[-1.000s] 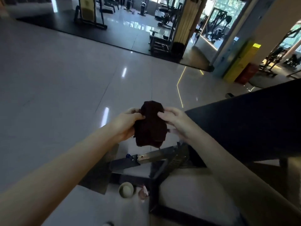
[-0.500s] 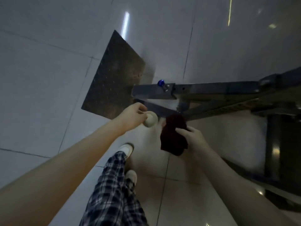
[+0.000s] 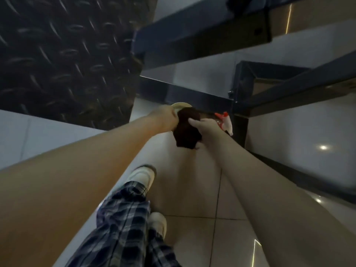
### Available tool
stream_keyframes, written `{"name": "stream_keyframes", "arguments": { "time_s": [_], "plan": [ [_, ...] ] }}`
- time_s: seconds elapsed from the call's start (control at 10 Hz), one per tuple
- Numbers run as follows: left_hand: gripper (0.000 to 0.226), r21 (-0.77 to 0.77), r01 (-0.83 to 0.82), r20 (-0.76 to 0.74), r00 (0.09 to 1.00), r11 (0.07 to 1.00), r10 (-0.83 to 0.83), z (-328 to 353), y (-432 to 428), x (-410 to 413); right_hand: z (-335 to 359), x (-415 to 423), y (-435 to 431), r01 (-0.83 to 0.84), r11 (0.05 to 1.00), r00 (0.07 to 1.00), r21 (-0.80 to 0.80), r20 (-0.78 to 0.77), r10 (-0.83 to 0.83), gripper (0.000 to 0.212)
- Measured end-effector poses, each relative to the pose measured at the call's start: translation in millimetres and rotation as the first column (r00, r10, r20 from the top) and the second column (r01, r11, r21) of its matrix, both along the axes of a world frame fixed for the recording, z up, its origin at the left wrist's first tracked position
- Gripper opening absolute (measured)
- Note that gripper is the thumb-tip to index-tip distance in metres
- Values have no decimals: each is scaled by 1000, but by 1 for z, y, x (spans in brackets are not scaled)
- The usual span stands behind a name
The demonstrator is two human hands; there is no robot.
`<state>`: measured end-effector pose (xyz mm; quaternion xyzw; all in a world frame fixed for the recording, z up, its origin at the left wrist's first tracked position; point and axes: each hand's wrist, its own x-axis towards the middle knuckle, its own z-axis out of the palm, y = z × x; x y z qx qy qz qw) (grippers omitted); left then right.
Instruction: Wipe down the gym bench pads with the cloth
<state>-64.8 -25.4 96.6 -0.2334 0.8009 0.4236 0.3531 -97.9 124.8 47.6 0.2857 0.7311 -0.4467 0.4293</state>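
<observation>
The floor (image 3: pixel 192 189) is made of big smooth tiles, shiny enough to show small spots of light. At the far left a dark metal plate (image 3: pixel 67 54) with raised bumps lies flat on it. Dark, straight metal bars of the bench frame (image 3: pixel 202 35) cross the far and right side, low over the tiles.

A person bends down with both bare arms stretched out. The right hand (image 3: pixel 205 125) has its grip closed on the cloth (image 3: pixel 185 132), a dark, soft, bunched-up lump that hangs down from the fingers, just above the floor and near the bars. The left hand (image 3: pixel 163 118) touches the cloth's left side, and its grip is curled on the rim of a pale round cup (image 3: pixel 181 105). Just right of the right hand is a white spray bottle (image 3: pixel 226 122) with a red tip. Nearer are checked trousers (image 3: pixel 125 228) and pale shoes (image 3: pixel 142 176).
</observation>
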Motion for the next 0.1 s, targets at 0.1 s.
{"name": "stream_keyframes", "arguments": {
  "time_s": [0.1],
  "plan": [
    [25,-114,72,-44,996,991,-77,-19,6,-11,-26,-17,-7,-38,997,999,62,-20,39,43]
  ]
}}
